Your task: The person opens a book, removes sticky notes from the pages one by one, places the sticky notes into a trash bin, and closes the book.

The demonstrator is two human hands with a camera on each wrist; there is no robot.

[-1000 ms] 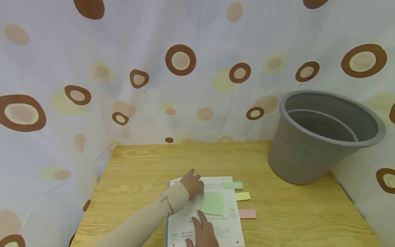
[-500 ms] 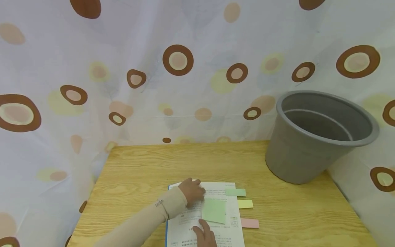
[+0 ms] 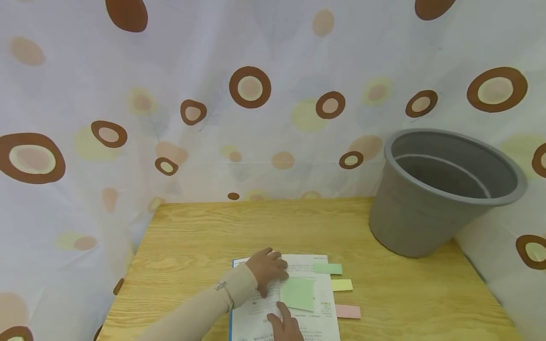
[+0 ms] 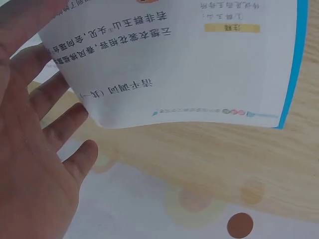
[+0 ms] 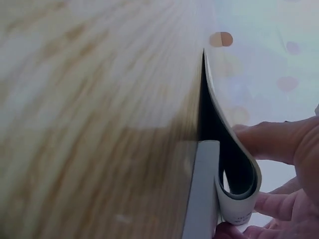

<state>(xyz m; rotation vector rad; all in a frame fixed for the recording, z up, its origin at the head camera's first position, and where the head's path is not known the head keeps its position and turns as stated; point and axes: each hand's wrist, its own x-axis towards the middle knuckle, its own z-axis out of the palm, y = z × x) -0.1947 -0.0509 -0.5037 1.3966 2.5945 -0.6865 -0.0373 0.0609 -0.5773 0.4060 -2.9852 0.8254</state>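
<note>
The book (image 3: 258,322) lies open near the front of the tabletop (image 3: 409,293), a green note (image 3: 297,294) on its page. The left hand (image 3: 268,271) rests over the upper part, fingers spread and loosely bent, closed on nothing; the left wrist view shows them along the edge of a lifted, slightly curling page. The right hand (image 3: 287,327) is lower down, its fingers bent against the page just below the note; the right wrist view shows them touching a bulge of curved leaves. Presumably the two hands share the work of keeping springy paper in place. A green tab (image 3: 328,269), a yellow tab (image 3: 342,285) and a pink tab (image 3: 348,311) stick out past the book's right side, likely so that they show when it is closed. Farther off, the bucket (image 3: 426,208) stands at the right rear, before a patterned sheet (image 3: 273,42).

The book's lower end and most of the right hand are cut off in the head view. Whether the right fingers pinch a leaf or only press it, I cannot tell. The bucket's bottom is hidden, and the print is too small to read from above.
</note>
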